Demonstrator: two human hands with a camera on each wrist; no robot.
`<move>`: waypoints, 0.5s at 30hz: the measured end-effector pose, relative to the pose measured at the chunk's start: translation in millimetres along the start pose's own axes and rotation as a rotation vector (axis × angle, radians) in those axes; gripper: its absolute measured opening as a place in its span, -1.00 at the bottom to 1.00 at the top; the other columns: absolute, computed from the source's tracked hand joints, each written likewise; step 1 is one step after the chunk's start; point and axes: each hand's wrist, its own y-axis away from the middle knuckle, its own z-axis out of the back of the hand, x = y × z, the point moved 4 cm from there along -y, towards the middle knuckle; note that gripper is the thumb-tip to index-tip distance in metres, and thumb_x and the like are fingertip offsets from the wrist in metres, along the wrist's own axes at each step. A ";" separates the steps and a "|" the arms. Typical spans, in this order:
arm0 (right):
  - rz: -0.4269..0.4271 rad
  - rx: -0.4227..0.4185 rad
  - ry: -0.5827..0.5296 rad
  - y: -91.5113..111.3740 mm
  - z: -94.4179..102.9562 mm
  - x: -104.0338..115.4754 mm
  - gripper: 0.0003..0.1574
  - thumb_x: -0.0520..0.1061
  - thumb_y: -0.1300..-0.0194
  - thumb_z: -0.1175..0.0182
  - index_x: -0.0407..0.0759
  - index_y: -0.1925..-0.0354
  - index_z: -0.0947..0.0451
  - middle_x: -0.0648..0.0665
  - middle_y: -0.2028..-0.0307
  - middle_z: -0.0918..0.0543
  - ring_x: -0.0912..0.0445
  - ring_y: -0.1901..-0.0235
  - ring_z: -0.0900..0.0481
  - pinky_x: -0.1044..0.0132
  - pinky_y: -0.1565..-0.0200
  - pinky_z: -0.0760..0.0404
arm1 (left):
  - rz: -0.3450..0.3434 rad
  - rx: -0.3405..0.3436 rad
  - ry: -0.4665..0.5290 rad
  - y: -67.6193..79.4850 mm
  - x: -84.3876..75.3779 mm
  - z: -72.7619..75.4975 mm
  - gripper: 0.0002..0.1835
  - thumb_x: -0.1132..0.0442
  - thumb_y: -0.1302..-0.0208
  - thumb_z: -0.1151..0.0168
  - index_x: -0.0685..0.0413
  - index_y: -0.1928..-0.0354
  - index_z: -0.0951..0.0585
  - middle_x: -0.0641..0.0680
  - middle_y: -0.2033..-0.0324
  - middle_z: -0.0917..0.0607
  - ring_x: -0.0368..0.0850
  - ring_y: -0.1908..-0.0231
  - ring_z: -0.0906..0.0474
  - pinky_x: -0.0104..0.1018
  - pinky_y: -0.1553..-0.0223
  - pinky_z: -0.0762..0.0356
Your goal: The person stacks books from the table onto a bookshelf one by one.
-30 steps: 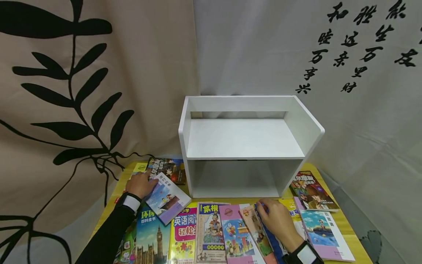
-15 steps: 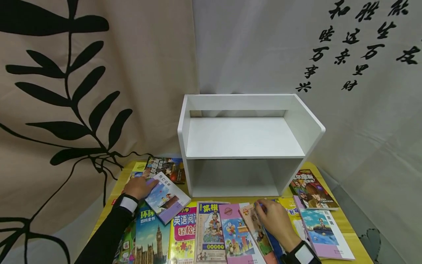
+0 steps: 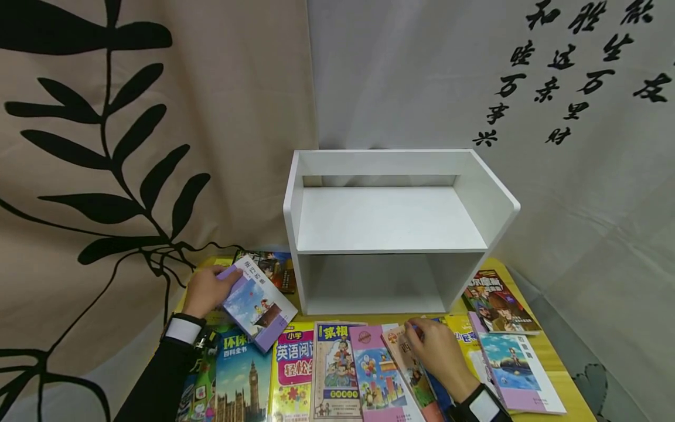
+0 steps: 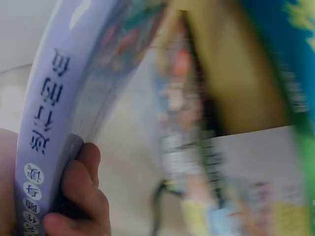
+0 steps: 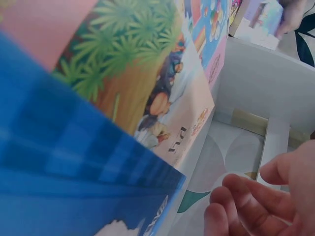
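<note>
My left hand [image 3: 208, 292] grips a thin book [image 3: 258, 305] with a purple spine by its upper left edge, tilted above the other books. In the left wrist view, fingers [image 4: 86, 189] curl beneath that book's spine [image 4: 44, 118]. My right hand [image 3: 437, 350] hovers at the top of a peach-covered book [image 3: 413, 372] and a blue book [image 3: 440, 390]. From the right wrist view, its fingers [image 5: 246, 201] are loosely bent beside these books, with nothing between them and the thumb.
A white two-tier shelf [image 3: 390, 223] stands at the back of the yellow table [image 3: 566, 375]. Along the front lie several books, including one with a clock tower [image 3: 242, 375]. A dark comic [image 3: 501, 305] and another purple-edged book [image 3: 519, 369] lie at the right.
My left hand has lifted the purple-spined book and drawn it slightly left, uncovering more of the books below. The right hand has shifted slightly left, its fingers coming off the blue book.
</note>
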 end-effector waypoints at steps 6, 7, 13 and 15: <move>-0.018 0.002 -0.012 -2.1 1.3 4.8 -0.83 -0.06 -0.42 -0.37 -0.07 0.13 -0.83 0.04 0.40 -0.78 0.36 0.59 -0.49 0.32 0.53 -0.53 | -0.192 -0.125 0.029 22.3 -51.0 55.5 -0.37 -0.31 -0.37 -0.28 0.14 -0.05 -0.75 0.25 0.30 -0.80 0.01 0.48 -0.65 -0.13 0.48 -0.55; -0.023 -0.001 -0.016 -2.4 1.5 5.9 -0.83 -0.05 -0.42 -0.37 -0.06 0.13 -0.83 0.04 0.39 -0.78 0.36 0.58 -0.49 0.32 0.53 -0.52 | -0.236 -0.120 0.032 26.5 -59.3 62.4 -0.40 -0.31 -0.36 -0.29 0.10 -0.01 -0.75 0.23 0.33 -0.80 -0.02 0.51 -0.64 -0.15 0.50 -0.56; -0.052 0.023 -0.089 -3.2 3.3 17.2 -0.77 0.08 -0.48 -0.30 0.06 0.07 -0.81 0.09 0.33 -0.78 0.38 0.52 -0.54 0.29 0.46 -0.61 | -0.470 -0.047 0.043 56.1 -100.1 89.1 -0.63 -0.22 -0.33 -0.38 -0.12 0.09 -0.73 0.06 0.34 -0.82 -0.14 0.51 -0.70 -0.28 0.56 -0.68; -0.069 0.051 -0.128 -3.4 3.9 22.0 -0.69 0.18 -0.50 -0.25 0.11 0.02 -0.80 0.13 0.34 -0.76 0.38 0.53 -0.54 0.29 0.46 -0.61 | -0.559 -0.070 0.044 66.2 -111.2 95.7 -0.72 -0.12 -0.30 -0.46 -0.16 0.10 -0.74 0.00 0.33 -0.83 -0.19 0.50 -0.72 -0.31 0.54 -0.69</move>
